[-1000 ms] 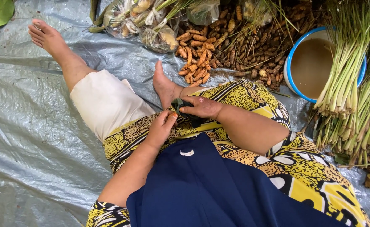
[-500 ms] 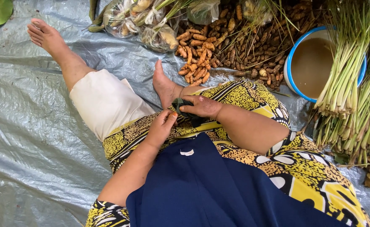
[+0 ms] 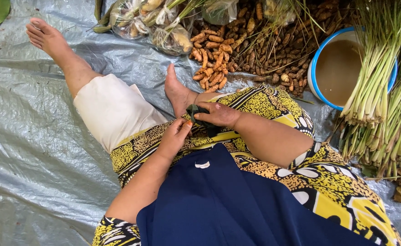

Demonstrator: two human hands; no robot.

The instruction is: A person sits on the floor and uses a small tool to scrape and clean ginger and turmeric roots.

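Gripping a dark green folded leaf (image 3: pixel 199 114) over the lap, the right hand (image 3: pixel 218 114) closes its fingers on it; the left hand (image 3: pixel 175 136) pinches its lower edge, beside orange turmeric roots (image 3: pixel 212 68) on the grey tarp (image 3: pixel 31 150)

Grey plastic sheet (image 3: pixel 36 150) covers floor. On it: orange roots (image 3: pixel 212 64), brown roots (image 3: pixel 273 50), plastic bags (image 3: pixel 164 23), blue bowl (image 3: pixel 316 59), green stalks (image 3: pixel 382 91).

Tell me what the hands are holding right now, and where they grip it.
Both hands hold a small dark green folded leaf: right hand covers its right side, left hand pinches its lower edge.
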